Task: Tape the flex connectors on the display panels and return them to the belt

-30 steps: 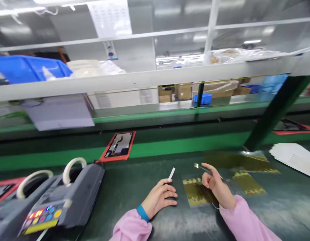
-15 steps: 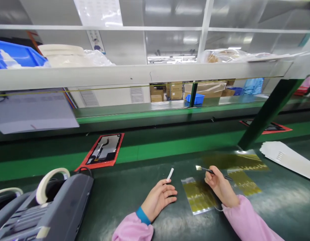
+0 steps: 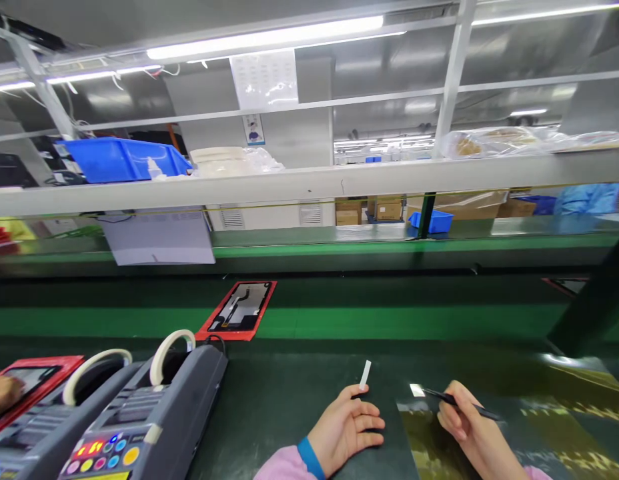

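Note:
My left hand (image 3: 347, 427) is palm-up over the dark bench, its thumb and forefinger pinching a short white strip of tape (image 3: 365, 375). My right hand (image 3: 472, 427) grips black tweezers (image 3: 452, 400). At the tweezers' tips sits a small pale, shiny square piece (image 3: 417, 390). Below and beside my right hand lies a yellow-brown film sheet (image 3: 424, 440) with a clear edge. More sheets of amber film (image 3: 564, 433) lie to its right. A gap separates the white strip from the small square.
Two grey tape dispensers (image 3: 154, 413) with cream rolls stand at left. Beyond them, a co-worker's hand (image 3: 4, 393) touches a panel in a red frame. Another red-framed panel (image 3: 244, 307) lies on the green conveyor belt (image 3: 339, 323). A green post (image 3: 589, 313) rises at right.
My view has turned left and up, bringing the co-worker's hand and the dispenser's lit display into sight. Both hands keep their holds on the tape strip and tweezers.

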Action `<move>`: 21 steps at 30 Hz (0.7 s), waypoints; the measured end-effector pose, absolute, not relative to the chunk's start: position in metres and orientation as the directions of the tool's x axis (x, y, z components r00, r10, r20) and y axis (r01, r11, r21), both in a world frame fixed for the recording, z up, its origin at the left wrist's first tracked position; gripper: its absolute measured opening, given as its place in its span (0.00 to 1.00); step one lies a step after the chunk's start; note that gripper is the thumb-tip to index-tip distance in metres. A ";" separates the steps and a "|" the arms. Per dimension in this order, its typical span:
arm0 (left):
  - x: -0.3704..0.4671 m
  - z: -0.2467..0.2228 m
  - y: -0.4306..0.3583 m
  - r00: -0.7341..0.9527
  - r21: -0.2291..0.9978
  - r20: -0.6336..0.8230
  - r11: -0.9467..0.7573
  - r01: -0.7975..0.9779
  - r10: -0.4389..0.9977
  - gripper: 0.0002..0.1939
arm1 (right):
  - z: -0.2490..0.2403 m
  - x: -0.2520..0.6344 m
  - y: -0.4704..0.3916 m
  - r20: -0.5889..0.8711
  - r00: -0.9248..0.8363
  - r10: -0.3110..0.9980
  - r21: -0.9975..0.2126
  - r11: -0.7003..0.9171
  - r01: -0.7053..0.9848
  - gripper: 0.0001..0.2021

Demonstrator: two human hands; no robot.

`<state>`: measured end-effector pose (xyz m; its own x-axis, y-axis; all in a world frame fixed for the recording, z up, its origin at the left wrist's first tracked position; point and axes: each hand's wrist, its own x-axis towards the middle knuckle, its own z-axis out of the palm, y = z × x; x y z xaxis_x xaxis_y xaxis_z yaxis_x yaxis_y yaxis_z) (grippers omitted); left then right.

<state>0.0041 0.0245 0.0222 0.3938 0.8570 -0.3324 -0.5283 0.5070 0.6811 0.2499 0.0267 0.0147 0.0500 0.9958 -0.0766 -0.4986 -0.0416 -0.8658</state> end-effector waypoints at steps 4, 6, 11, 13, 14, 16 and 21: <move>0.005 0.020 0.023 0.384 0.677 -0.348 0.512 -0.528 0.856 0.24 | 0.009 0.268 0.027 -0.037 0.138 0.990 -0.889 0.031 -0.458 0.24; 0.005 0.020 0.022 0.380 0.679 -0.348 0.510 -0.528 0.857 0.24 | 0.003 0.281 0.030 0.028 0.176 0.984 -0.918 0.095 -0.385 0.21; 0.003 0.023 0.023 0.386 0.685 -0.327 0.498 -0.532 0.862 0.24 | -0.016 0.323 0.033 0.352 0.020 0.936 -0.907 0.336 0.253 0.16; 0.001 0.025 0.026 0.394 0.685 -0.319 0.497 -0.533 0.862 0.25 | -0.020 0.334 0.031 0.405 -0.112 0.907 -0.775 0.406 0.484 0.13; 0.001 0.025 0.027 0.398 0.685 -0.317 0.498 -0.531 0.861 0.25 | -0.021 0.338 0.028 0.406 -0.141 0.903 -0.723 0.412 0.555 0.13; -0.002 0.023 0.028 0.398 0.690 -0.317 0.498 -0.526 0.861 0.27 | -0.017 0.339 0.021 0.385 -0.133 0.913 -0.675 0.377 0.634 0.13; -0.019 -0.005 0.051 0.349 0.691 -0.391 0.523 -0.500 0.851 0.45 | 0.007 0.331 0.014 0.285 -0.100 0.953 -0.637 0.266 0.723 0.20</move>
